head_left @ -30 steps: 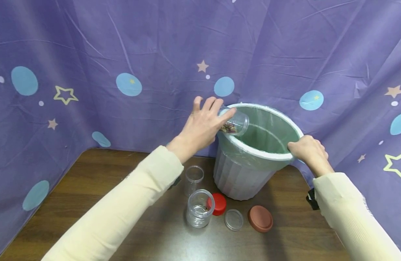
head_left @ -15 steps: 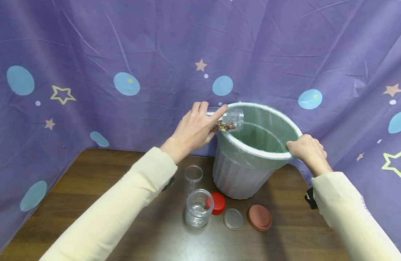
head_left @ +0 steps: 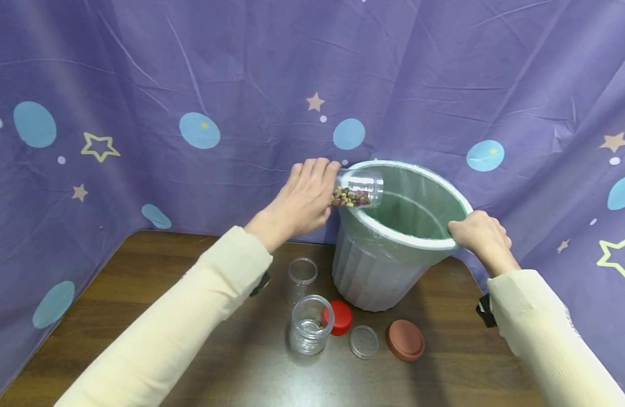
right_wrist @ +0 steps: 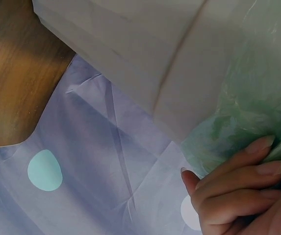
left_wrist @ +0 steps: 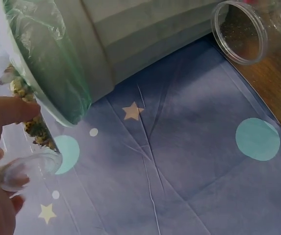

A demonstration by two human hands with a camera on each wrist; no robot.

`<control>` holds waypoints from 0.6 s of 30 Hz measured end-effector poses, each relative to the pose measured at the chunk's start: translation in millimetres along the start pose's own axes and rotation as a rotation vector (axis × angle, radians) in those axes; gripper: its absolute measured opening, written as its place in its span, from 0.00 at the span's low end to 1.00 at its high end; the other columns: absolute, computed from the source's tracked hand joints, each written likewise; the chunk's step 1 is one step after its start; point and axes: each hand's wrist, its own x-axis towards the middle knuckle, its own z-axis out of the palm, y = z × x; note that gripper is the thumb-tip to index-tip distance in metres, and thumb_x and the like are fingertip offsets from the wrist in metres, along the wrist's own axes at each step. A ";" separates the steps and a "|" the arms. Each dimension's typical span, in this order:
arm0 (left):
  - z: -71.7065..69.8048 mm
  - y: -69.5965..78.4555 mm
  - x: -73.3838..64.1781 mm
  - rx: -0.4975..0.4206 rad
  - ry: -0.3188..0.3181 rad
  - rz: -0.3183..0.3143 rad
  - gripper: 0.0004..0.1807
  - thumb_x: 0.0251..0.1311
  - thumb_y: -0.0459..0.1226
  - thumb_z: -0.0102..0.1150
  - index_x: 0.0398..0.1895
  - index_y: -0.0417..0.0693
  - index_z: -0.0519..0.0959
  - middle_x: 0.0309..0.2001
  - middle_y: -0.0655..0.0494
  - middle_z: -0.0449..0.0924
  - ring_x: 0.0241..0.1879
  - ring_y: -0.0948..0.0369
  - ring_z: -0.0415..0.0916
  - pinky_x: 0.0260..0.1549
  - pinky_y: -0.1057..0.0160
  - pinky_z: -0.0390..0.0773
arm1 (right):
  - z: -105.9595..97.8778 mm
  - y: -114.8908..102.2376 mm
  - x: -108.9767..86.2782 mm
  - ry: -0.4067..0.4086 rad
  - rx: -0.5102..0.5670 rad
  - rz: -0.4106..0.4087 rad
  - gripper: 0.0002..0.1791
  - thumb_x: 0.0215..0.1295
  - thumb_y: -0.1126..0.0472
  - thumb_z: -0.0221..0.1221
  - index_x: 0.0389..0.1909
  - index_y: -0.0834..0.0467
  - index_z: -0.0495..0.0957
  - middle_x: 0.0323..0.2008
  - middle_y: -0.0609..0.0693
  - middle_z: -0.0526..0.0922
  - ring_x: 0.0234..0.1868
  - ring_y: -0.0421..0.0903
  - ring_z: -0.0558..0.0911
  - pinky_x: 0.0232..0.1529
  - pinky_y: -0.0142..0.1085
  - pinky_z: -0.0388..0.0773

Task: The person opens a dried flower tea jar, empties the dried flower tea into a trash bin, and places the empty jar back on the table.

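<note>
My left hand (head_left: pixel 299 198) grips a clear jar (head_left: pixel 365 181) lying on its side at the bin's left rim, one end over the opening. Small red and yellowish dried pieces, like flower buds (head_left: pixel 349 198), lie along the jar's lower side; the left wrist view also shows these dried buds (left_wrist: pixel 37 132) beside the thumb. The bin (head_left: pixel 373 277) is pale, ribbed and lined with a thin greenish bag (left_wrist: pixel 57 54). It leans to the right. On its right rim my right hand (head_left: pixel 480 234) holds on, its fingers (right_wrist: pixel 238 186) curled over the bagged edge.
In front of the bin on the wooden table (head_left: pixel 231 362) stand two open clear jars, a wide jar (head_left: pixel 309 336) and a narrower jar (head_left: pixel 299 282). Near them lie a red lid (head_left: pixel 340 317), a clear lid (head_left: pixel 364 342) and a brownish-red lid (head_left: pixel 406 340). A purple curtain (head_left: pixel 261 85) hangs behind.
The left hand has drawn back and down slightly, and the jar has gone from tipped down into the bin to nearly level. The right hand stays on the rim.
</note>
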 end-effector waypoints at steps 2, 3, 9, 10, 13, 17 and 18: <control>-1.6 0.3 0.9 0.029 0.021 0.001 0.34 0.53 0.36 0.60 0.64 0.40 0.63 0.55 0.44 0.70 0.55 0.48 0.67 0.52 0.50 0.65 | 0.0 -0.1 0.0 -0.001 0.000 -0.002 0.22 0.58 0.51 0.45 0.39 0.67 0.73 0.52 0.73 0.72 0.53 0.73 0.72 0.47 0.60 0.71; -2.3 0.4 1.5 0.039 0.039 0.001 0.33 0.53 0.36 0.60 0.64 0.42 0.64 0.55 0.45 0.71 0.56 0.48 0.67 0.52 0.50 0.63 | -0.1 -0.4 -0.1 0.000 0.000 -0.003 0.22 0.58 0.51 0.45 0.39 0.67 0.73 0.51 0.73 0.72 0.53 0.73 0.72 0.46 0.60 0.71; -3.4 1.2 5.0 0.071 0.167 0.001 0.30 0.50 0.36 0.63 0.60 0.52 0.68 0.56 0.45 0.73 0.57 0.48 0.69 0.50 0.47 0.62 | -0.8 -0.9 -0.7 0.010 0.005 -0.009 0.20 0.58 0.51 0.44 0.35 0.65 0.73 0.50 0.72 0.73 0.51 0.71 0.73 0.44 0.59 0.72; -3.1 1.1 5.2 0.076 0.182 0.001 0.30 0.49 0.36 0.63 0.60 0.53 0.69 0.55 0.45 0.74 0.56 0.47 0.69 0.49 0.47 0.62 | -1.0 -1.2 -0.7 0.011 0.006 -0.009 0.19 0.58 0.51 0.44 0.35 0.64 0.73 0.50 0.71 0.73 0.51 0.71 0.73 0.44 0.58 0.72; -2.0 1.2 5.5 0.082 0.209 0.003 0.29 0.50 0.35 0.62 0.58 0.54 0.69 0.54 0.43 0.74 0.55 0.46 0.70 0.48 0.47 0.62 | -1.4 -1.5 -0.6 0.009 0.007 -0.008 0.20 0.58 0.51 0.45 0.35 0.64 0.73 0.50 0.72 0.73 0.52 0.71 0.72 0.45 0.59 0.72; -0.8 1.4 6.9 0.078 0.224 0.015 0.28 0.52 0.34 0.61 0.59 0.56 0.71 0.55 0.43 0.74 0.55 0.46 0.70 0.48 0.47 0.62 | -1.2 -1.2 -0.4 0.002 0.006 0.002 0.21 0.58 0.51 0.44 0.37 0.65 0.73 0.51 0.73 0.72 0.53 0.72 0.72 0.47 0.60 0.71; -0.8 1.5 7.4 0.077 0.226 0.020 0.28 0.53 0.33 0.61 0.59 0.57 0.71 0.55 0.44 0.74 0.55 0.46 0.70 0.48 0.47 0.62 | -1.0 -1.1 -0.3 0.001 0.005 0.004 0.21 0.58 0.51 0.44 0.37 0.66 0.73 0.51 0.73 0.72 0.53 0.72 0.72 0.47 0.60 0.71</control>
